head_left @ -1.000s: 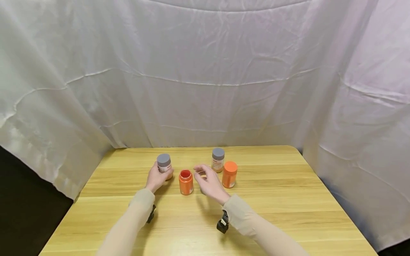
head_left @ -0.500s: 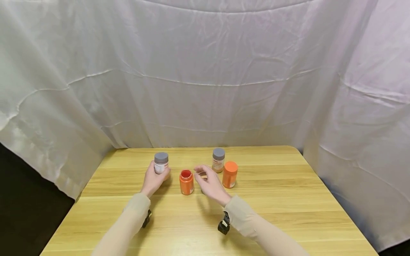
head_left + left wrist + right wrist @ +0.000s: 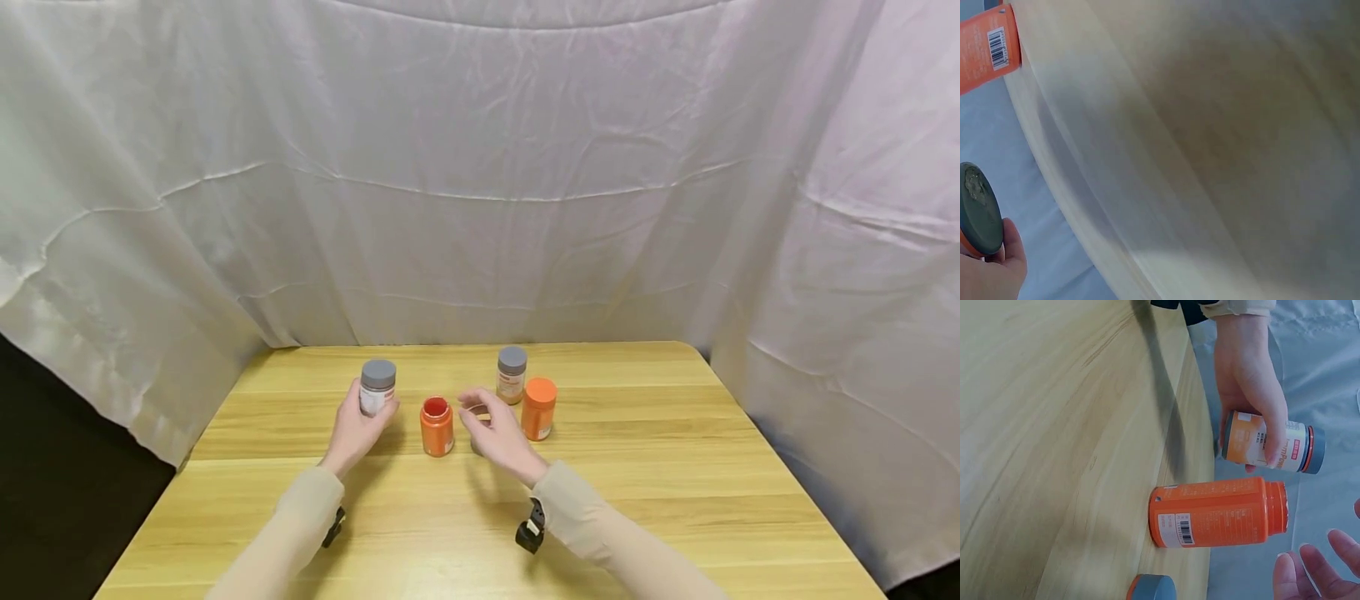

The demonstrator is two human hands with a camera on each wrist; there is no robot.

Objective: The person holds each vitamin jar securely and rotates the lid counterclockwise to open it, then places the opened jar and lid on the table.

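My left hand grips a small grey-capped bottle with a white and orange label. Its dark base shows in the left wrist view, so the bottle is held off the table. Between my hands stands an uncapped orange bottle, upright, with its mouth facing up. My right hand hovers just right of that bottle, fingers loosely bent and holding nothing. A small grey round piece with an orange edge lies close to the orange bottle in the right wrist view, mostly covered by my right hand in the head view.
Behind my right hand stand a second grey-capped bottle and an orange-capped orange bottle. All rest on a wooden table, with a pale curtain hanging round its back and sides.
My left hand has drawn the grey-capped bottle leftward, away from the uncapped orange bottle, and its label has turned more into sight. The right hand has shifted slightly right.
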